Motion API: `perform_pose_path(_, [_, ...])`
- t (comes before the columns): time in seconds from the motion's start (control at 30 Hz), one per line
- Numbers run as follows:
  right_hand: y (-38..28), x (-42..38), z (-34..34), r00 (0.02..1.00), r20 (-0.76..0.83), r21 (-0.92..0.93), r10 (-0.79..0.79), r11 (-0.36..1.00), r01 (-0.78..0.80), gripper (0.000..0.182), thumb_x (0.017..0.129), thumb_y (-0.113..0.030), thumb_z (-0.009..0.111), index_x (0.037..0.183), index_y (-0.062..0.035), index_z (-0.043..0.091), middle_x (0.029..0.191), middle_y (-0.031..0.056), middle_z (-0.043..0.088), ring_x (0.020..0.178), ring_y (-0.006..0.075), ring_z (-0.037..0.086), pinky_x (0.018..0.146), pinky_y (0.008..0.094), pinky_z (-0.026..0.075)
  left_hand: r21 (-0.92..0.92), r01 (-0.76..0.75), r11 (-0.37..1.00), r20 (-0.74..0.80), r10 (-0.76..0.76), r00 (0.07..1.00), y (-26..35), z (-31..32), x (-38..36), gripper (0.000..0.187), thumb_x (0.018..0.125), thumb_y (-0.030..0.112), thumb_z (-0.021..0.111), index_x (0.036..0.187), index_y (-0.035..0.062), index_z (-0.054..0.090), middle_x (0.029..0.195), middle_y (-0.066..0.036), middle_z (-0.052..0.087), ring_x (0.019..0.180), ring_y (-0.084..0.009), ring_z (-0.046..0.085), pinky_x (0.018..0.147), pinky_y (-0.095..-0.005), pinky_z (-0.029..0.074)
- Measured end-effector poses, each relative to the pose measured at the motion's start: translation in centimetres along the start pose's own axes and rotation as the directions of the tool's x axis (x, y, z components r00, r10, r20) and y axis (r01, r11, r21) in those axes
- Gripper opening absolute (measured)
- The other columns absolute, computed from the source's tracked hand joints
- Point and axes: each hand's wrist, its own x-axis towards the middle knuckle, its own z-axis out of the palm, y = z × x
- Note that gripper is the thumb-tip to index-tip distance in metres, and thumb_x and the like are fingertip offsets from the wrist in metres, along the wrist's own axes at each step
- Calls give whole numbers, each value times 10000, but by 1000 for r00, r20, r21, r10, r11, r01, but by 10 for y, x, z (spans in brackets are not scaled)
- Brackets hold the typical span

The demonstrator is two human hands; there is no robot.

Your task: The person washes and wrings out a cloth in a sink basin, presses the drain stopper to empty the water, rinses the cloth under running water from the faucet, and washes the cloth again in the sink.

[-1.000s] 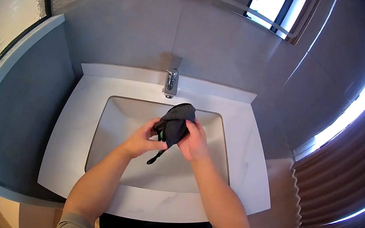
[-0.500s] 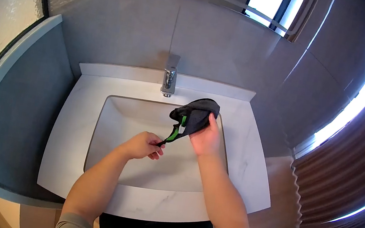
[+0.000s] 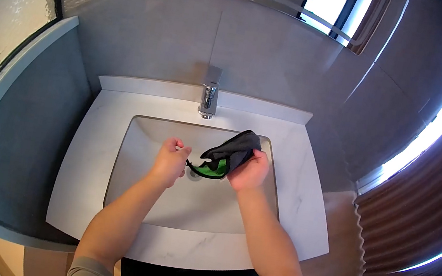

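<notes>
My left hand (image 3: 171, 160) has risen toward my right hand (image 3: 248, 171); together they pinch the grey-and-green microfibre cloth (image 3: 226, 153) over the sink basin (image 3: 135, 182), keeping it off the desk (image 3: 303, 195).

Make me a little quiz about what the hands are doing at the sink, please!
1. True or false: the dark cloth with green trim is held above the sink basin.
2. Which hand grips the bunched bulk of the cloth? A) left hand B) right hand C) neither
3. Fill in: the left hand pinches the cloth's thin dark ____ at its end.

Key:
1. True. Both hands hold it over the basin, in front of the faucet.
2. B. The right hand closes on the bundle.
3. Strap. It runs from the left hand's fingertips to the cloth.
</notes>
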Motion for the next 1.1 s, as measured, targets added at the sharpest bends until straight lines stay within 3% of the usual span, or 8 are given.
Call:
perform_pose_path(0.17, [1, -5, 4, 999, 38, -18, 19, 1000, -19, 403, 782, -264, 442, 1097, -46, 567, 1087, 106, 611, 1027, 287, 557, 940, 427, 418, -98, -30, 995, 28, 33, 999, -6, -6, 5, 216, 897, 85, 557, 863, 167, 360, 602, 29, 326, 437, -71, 280, 384, -256, 205])
perform_pose_path(0.37, [-8, -4, -4, 998, 57, 0, -2, 1000, 2, 407, 786, -275, 450, 1117, -63, 557, 1099, 106, 599, 1043, 286, 547, 945, 430, 413, -189, 85, 978, 208, -45, 977, -12, -30, 15, 136, 889, 60, 538, 952, 84, 420, 661, -35, 493, 482, -107, 392, 443, -267, 357])
perform_pose_path(0.43, [-10, -1, -8, 999, 36, -3, -21, 1000, 21, 408, 789, -278, 450, 1122, -66, 554, 1105, 104, 596, 1052, 288, 542, 948, 432, 412, 106, -49, 993, 210, 26, 977, -19, -30, 21, 104, 893, 28, 503, 994, 22, 480, 763, -95, 617, 529, -123, 506, 495, -267, 439])
perform_pose_path(0.53, [-13, 4, -14, 998, 38, 12, -48, 999, 47, 402, 802, -275, 423, 1125, -79, 563, 1178, 89, 579, 1114, 281, 521, 995, 437, 376, 224, -104, 969, 229, 52, 972, -26, -33, 27, 150, 901, 9, 478, 1040, -29, 518, 855, -144, 662, 573, -149, 582, 517, -275, 485])
perform_pose_path(0.67, [-15, 7, -14, 996, -71, 24, -45, 999, 47, 417, 788, -281, 440, 1130, -76, 559, 1176, 94, 580, 1116, 285, 522, 993, 440, 382, 358, -157, 921, 226, 77, 971, -21, -32, 24, 143, 925, 43, 470, 1008, -30, 560, 801, -126, 664, 541, -144, 584, 496, -273, 482])
perform_pose_path(0.77, [-10, 8, -13, 993, -101, 20, -55, 998, 57, 422, 773, -277, 454, 1125, -69, 558, 1153, 94, 590, 1100, 286, 532, 981, 438, 394, 540, -209, 815, 261, 74, 962, -14, -32, 18, 262, 969, 194, 457, 900, -15, 598, 671, -92, 647, 492, -138, 581, 462, -283, 465])
perform_pose_path(0.9, [-1, 13, -23, 999, -11, 7, -38, 999, 39, 413, 784, -261, 479, 1131, -48, 548, 1125, 104, 596, 1066, 293, 554, 965, 449, 420, 626, -267, 733, 260, 127, 957, -16, -36, 22, 287, 970, 226, 455, 881, -12, 588, 656, -90, 635, 494, -148, 582, 476, -298, 467])
perform_pose_path(1.1, [10, 11, -25, 997, -72, -73, 41, 996, -46, 345, 775, -221, 526, 1078, -63, 570, 1075, 88, 614, 1020, 274, 578, 930, 427, 446, 502, -220, 836, 188, 143, 972, -19, -31, 12, 236, 940, 218, 519, 883, -2, 582, 631, -74, 606, 559, -151, 599, 521, -312, 478])
